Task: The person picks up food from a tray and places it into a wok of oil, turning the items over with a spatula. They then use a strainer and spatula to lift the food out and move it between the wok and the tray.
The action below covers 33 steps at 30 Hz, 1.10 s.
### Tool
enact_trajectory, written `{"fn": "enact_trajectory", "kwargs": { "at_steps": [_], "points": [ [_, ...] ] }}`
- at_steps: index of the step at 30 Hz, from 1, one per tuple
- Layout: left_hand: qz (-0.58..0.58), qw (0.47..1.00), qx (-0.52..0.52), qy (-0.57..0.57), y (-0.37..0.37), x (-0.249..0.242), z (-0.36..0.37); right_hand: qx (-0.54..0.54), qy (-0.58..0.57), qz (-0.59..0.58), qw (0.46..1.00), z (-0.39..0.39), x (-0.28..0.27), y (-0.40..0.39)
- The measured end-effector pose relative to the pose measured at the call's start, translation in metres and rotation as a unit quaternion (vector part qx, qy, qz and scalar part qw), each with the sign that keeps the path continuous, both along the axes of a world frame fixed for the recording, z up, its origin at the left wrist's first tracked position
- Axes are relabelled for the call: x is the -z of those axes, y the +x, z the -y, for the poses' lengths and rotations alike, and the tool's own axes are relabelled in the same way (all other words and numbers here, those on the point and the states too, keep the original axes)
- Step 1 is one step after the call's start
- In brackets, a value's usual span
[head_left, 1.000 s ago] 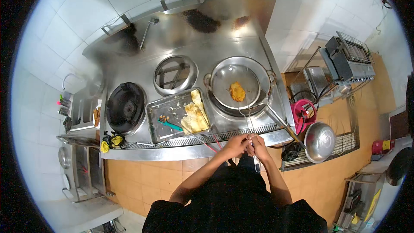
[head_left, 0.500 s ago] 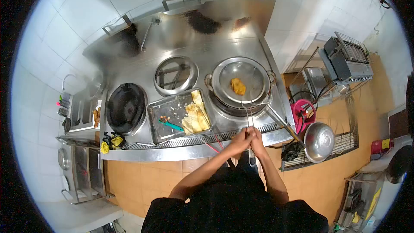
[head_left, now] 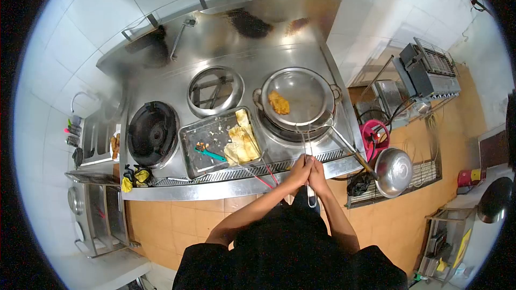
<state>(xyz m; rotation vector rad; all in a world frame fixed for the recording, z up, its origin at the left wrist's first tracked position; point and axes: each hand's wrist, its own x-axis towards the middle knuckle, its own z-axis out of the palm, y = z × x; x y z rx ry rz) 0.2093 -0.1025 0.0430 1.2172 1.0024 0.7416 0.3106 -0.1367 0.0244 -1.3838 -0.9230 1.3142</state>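
Both my hands meet at the front edge of the stove, closed around the long wire handle (head_left: 312, 196) of a strainer. My left hand (head_left: 301, 171) is on the left side of the handle and my right hand (head_left: 317, 176) presses against it from the right. Beyond them, a wok (head_left: 257, 99) with two loop handles sits on the right burner. A golden-brown fried piece (head_left: 279, 102) lies toward the left inside it. Left of the wok, a metal tray (head_left: 207, 129) holds pale yellow folded pieces (head_left: 242, 145) and a teal-handled tool (head_left: 210, 154).
A ladle handle (head_left: 346, 147) slants from the wok toward an upturned metal bowl (head_left: 394, 172). A ring burner (head_left: 216, 111) and a black burner (head_left: 153, 133) are left. Red-handled tongs (head_left: 262, 180) lean on the tray's corner. A pink fan-like object (head_left: 374, 136) stands right.
The fried piece has shifted left within the wok. My hands stay together on the handle, slightly higher in view. The whole view has shifted a little.
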Motion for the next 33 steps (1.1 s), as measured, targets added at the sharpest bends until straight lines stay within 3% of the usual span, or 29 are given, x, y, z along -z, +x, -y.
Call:
{"fn": "enact_trajectory", "kwargs": {
  "at_steps": [1,2,3,4,5,6,7,10,12,14,16,17,18,19,20,23,26,30,33],
  "points": [
    [-0.048,0.997,0.036,-0.048,-0.001,-0.011,-0.013,0.041,0.067,0.023,0.997,-0.01,0.015,-0.004],
    [-0.091,0.989,0.069,-0.094,0.002,-0.022,-0.018,0.019,-0.001,-0.084,0.996,-0.007,-0.019,-0.005],
    [-0.106,0.986,0.052,-0.119,0.006,-0.041,-0.014,0.007,-0.004,-0.1,0.995,-0.002,-0.014,0.003],
    [-0.123,0.99,0.038,0.05,0.011,-0.017,-0.007,-0.006,-0.008,-0.119,0.993,0.001,-0.019,0.008],
    [-0.099,0.99,-0.008,0.098,0.022,0.008,0.002,-0.012,-0.05,-0.112,0.992,0.007,-0.025,0.016],
    [-0.076,0.985,-0.05,0.144,0.027,0.0,0.007,-0.014,-0.052,-0.114,0.992,0.005,-0.024,0.018],
    [-0.067,0.997,-0.02,0.021,0.03,-0.006,0.005,-0.01,-0.025,-0.073,0.997,0.0,-0.022,0.02],
    [-0.137,0.99,-0.004,-0.032,0.035,-0.012,-0.008,0.002,-0.014,-0.042,0.999,-0.007,-0.016,0.026],
    [-0.132,0.991,0.007,0.004,0.045,0.004,0.007,-0.009,-0.002,0.021,1.0,0.007,-0.025,0.038],
    [-0.131,0.987,-0.057,0.071,0.062,0.01,0.019,-0.028,0.015,0.006,0.999,0.005,0.001,0.054],
    [-0.19,0.981,-0.04,0.029,0.066,0.015,-0.001,-0.06,-0.019,-0.033,0.998,-0.012,-0.014,0.062],
    [-0.178,0.982,-0.053,0.035,0.064,0.008,-0.008,-0.044,0.046,-0.003,0.998,-0.02,-0.028,0.055],
    [-0.165,0.983,-0.069,0.04,0.06,-0.002,-0.013,-0.032,0.084,0.0,0.996,-0.024,-0.01,0.051],
    [-0.131,0.99,-0.052,-0.031,0.056,-0.006,-0.015,-0.048,0.031,-0.043,0.997,-0.022,-0.02,0.054],
    [-0.131,0.989,-0.058,-0.033,0.063,-0.008,-0.011,-0.065,-0.022,-0.086,0.994,-0.021,-0.031,0.058],
    [-0.179,0.975,-0.086,0.097,0.09,0.003,-0.001,-0.09,-0.096,-0.099,0.986,-0.016,-0.027,0.093],
    [-0.15,0.984,-0.097,0.009,0.108,-0.015,-0.008,-0.063,-0.021,-0.059,0.996,-0.024,-0.012,0.102],
    [-0.126,0.98,-0.156,0.012,0.109,0.009,-0.008,-0.091,-0.089,-0.075,0.989,-0.027,-0.021,0.102],
    [-0.138,0.972,-0.176,0.073,0.121,-0.001,-0.01,-0.066,0.031,-0.047,0.996,-0.032,-0.001,0.109]
  ]
}}
